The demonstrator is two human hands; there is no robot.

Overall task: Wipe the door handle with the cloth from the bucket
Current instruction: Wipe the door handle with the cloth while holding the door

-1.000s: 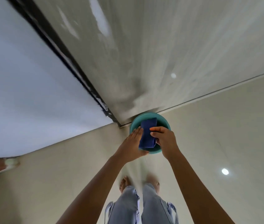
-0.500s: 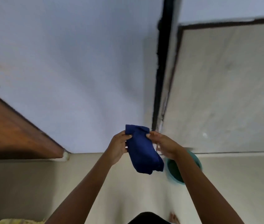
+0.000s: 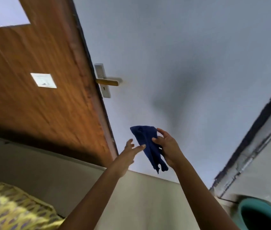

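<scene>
A dark blue cloth (image 3: 148, 145) hangs in the air, held by my right hand (image 3: 168, 146) at its upper right side. My left hand (image 3: 129, 151) is open just left of the cloth, one fingertip touching its edge. The door handle (image 3: 109, 82), a lever with a brown grip on a silver plate, sticks out from the edge of the brown wooden door (image 3: 37, 80), above and to the left of both hands. The teal bucket (image 3: 260, 214) stands on the floor at the lower right, partly cut off by the frame.
A pale blue wall (image 3: 181, 55) fills the middle. A dark door frame (image 3: 254, 146) runs up the right side. A yellow patterned fabric (image 3: 10, 209) lies at the lower left. The floor (image 3: 139, 205) is beige tile. White labels are stuck on the door.
The cloth came up out of the bucket and travelled left toward the wooden door. My left hand has let go of it; my right hand alone holds it. The view turned left, and the handle appeared.
</scene>
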